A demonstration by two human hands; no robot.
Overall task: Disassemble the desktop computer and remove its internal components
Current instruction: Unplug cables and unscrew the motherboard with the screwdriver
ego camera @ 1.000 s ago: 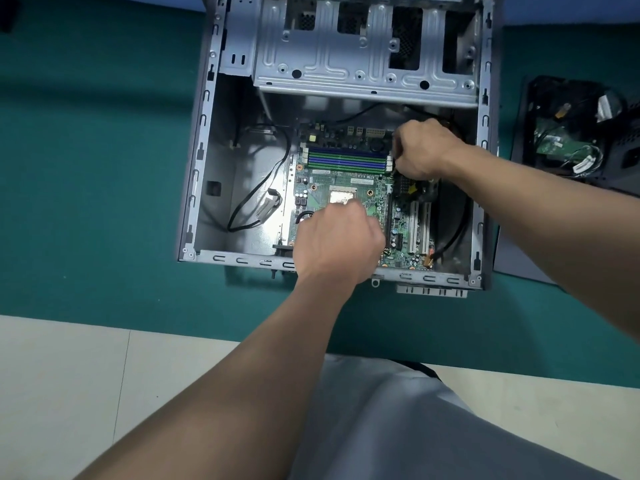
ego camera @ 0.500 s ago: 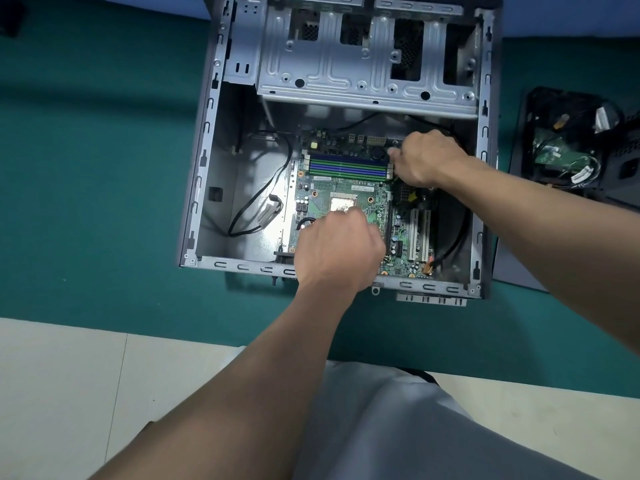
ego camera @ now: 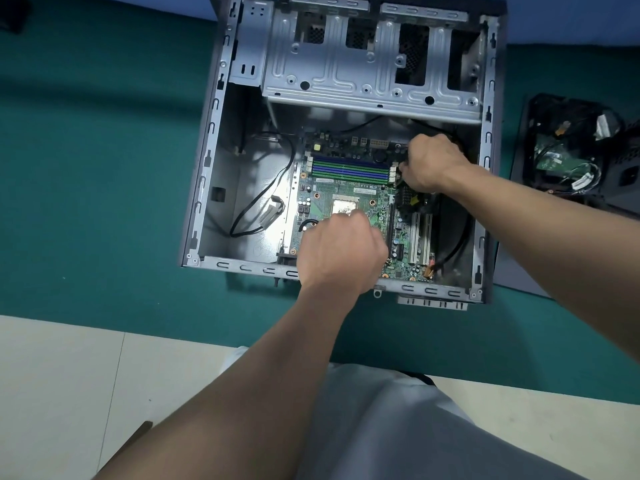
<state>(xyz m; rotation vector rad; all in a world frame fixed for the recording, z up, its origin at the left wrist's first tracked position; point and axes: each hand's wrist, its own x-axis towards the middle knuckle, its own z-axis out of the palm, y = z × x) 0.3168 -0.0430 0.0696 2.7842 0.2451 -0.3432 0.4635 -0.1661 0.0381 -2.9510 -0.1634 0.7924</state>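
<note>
Left hand [ego camera: 341,251] curls in a fist over the near edge of the motherboard [ego camera: 322,199]; what it holds cannot be told. Right hand [ego camera: 429,164], fingers curled, sits at the motherboard's far right corner; grip hidden.

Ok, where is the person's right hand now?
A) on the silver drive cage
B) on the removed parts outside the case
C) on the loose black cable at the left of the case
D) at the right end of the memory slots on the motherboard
D: the right hand is inside the case, at the right end of the blue and green memory slots, below the drive cage.
</note>
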